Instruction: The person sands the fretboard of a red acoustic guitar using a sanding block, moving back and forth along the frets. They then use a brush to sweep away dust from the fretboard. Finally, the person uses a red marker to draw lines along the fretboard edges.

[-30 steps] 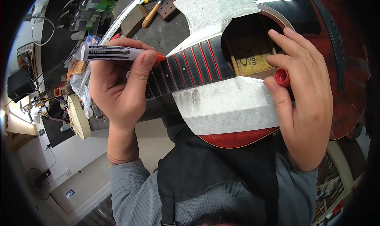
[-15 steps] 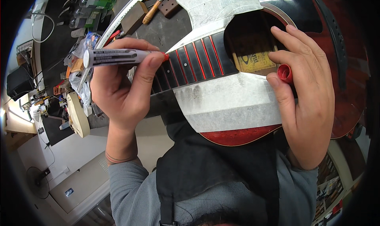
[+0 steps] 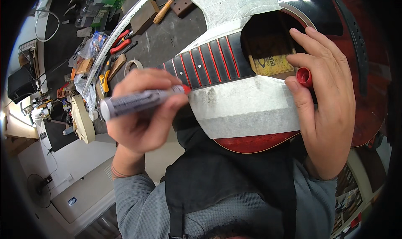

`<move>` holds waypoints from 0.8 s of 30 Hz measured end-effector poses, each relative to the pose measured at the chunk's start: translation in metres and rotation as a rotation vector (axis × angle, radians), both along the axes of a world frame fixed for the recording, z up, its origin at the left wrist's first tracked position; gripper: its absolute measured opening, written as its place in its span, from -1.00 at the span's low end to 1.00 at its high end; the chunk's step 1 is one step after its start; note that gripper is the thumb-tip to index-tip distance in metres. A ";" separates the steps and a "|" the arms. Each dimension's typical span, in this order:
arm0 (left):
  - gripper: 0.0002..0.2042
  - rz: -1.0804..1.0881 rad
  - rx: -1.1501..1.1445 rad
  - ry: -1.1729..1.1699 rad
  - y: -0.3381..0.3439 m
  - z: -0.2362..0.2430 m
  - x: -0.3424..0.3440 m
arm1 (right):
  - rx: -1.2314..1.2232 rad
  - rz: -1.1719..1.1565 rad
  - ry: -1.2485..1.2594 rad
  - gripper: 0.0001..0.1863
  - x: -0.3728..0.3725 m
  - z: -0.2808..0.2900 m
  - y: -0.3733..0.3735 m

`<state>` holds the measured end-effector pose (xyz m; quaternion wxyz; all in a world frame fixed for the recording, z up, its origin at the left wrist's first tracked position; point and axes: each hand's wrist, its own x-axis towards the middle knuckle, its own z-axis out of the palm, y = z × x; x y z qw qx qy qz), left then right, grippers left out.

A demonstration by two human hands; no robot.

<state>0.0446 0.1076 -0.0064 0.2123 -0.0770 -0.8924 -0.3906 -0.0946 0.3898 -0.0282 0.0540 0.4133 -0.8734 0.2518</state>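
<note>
Left hand (image 3: 142, 113) holds marker (image 3: 138, 101) at fretboard (image 3: 207, 63) edge.

One guitar (image 3: 293, 92), red-bodied. Two strips of pale masking tape (image 3: 247, 107) on its top, one either side of the fingerboard. Seven red-marked frets (image 3: 209, 63) countable on the dark fingerboard. One grey marker (image 3: 138, 103) with a red tip, left of the guitar. One red cap (image 3: 304, 77) at the soundhole's edge. Two hands: left hand (image 3: 142, 113), right hand (image 3: 326, 96). One wooden-handled tool (image 3: 163, 10) on the table (image 3: 167, 38) above the guitar's neck.
</note>
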 end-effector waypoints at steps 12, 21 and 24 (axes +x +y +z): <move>-0.78 0.272 0.151 0.004 -0.014 -0.006 -0.022 | 0.031 -0.015 0.010 -0.80 0.001 0.000 0.000; -0.78 0.219 0.110 0.027 -0.016 -0.009 -0.021 | 0.022 -0.011 -0.005 -0.79 0.001 0.001 -0.001; -0.78 0.189 0.069 0.039 -0.015 -0.009 -0.017 | 0.024 -0.008 0.004 -0.79 0.001 0.000 -0.002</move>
